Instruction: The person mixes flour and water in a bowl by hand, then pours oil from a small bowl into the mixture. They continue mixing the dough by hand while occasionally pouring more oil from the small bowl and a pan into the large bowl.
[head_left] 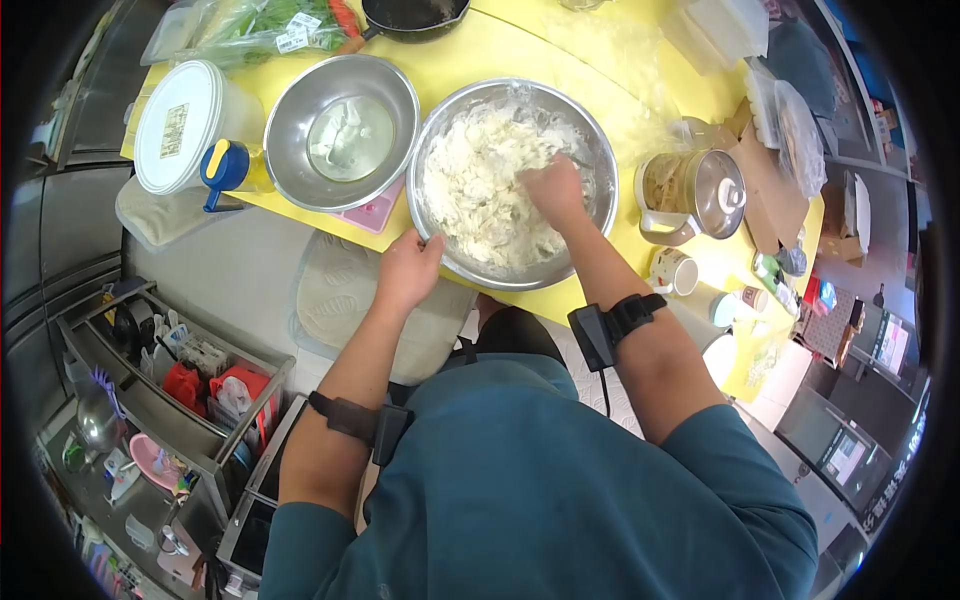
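A large steel bowl [592, 240] at the edge of the yellow table holds shaggy, lumpy white dough [480, 180]. My left hand [410, 268] is closed on the bowl's near left rim. Inside the bowl, at the right of the dough, is my right hand [553, 193], its fingers curled together and pressed into the dough, the fingertips hidden. To the left stands a second steel bowl [290, 165] with a little pale, clear content at its bottom. A pink board or scale [372, 212] shows partly beneath it.
On the yellow table [450, 50] are a white lidded tub [180, 125], a blue-capped oil bottle [228, 167], a dark pan [415, 20] and bagged greens [290, 28]. At right stand a lidded glass pot [690, 195] and a mug [673, 271]. An open drawer [180, 370] lies lower left.
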